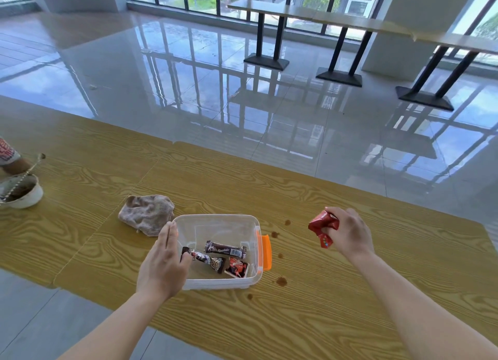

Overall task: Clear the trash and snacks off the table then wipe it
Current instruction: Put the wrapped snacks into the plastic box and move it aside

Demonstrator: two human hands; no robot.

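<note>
A clear plastic box [215, 219] with an orange latch [265, 252] sits on the wooden table [350, 252]. Inside lie a dark chocolate bar [225, 249], a second wrapped bar [206, 260] and a small red snack packet [237, 268]. My left hand [164, 262] rests flat against the box's left wall, fingers together, holding nothing. To the right of the box, my right hand [350, 233] hovers above the table, gripping a crumpled red wrapper [323, 227]. A beige rag [147, 214] lies crumpled just left of the box. Brown spill spots [281, 281] dot the table beside the latch.
At the far left stands a white bowl [24, 192] with brown leftovers and a metal spoon [27, 171] in it. Another person's arm [10, 160] shows at that edge. Beyond the table lie glossy floor tiles and dark-legged tables [339, 52].
</note>
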